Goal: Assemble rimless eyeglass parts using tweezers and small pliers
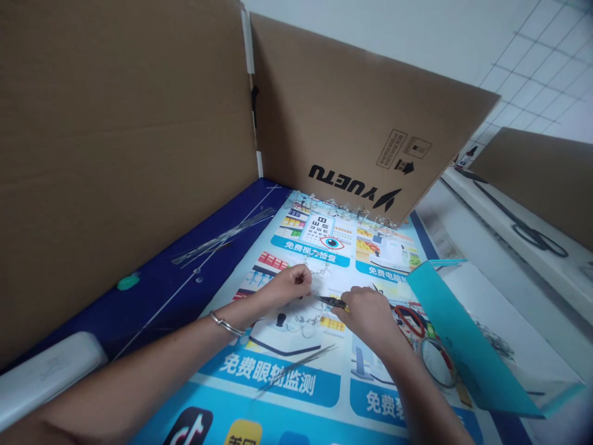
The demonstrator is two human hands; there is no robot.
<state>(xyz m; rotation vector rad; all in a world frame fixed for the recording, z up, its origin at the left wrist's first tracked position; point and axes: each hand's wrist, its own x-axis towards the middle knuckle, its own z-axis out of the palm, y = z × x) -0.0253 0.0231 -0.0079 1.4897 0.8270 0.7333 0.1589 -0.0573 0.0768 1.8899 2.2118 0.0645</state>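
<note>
My left hand (296,283), with a silver bangle (227,323) on the wrist, is closed in a pinch. A thin wire piece seems to be between its fingertips, too fine to make out fully. My right hand (368,310) is wrapped round pliers (330,301), whose dark narrow jaws point left, close to the left fingertips. Below the hands lies a looped wire chain (303,324) with small clear parts. Straight thin wires (299,368) lie nearer to me on the printed mat (259,411).
Cardboard panels (370,111) stand at the left and back. More wires (227,235) lie on the blue surface, near a green blob (128,282). A roll of tape (437,363) and a teal-edged box (477,346) holding small metal pieces are at right. Scissors (540,240) lie beyond.
</note>
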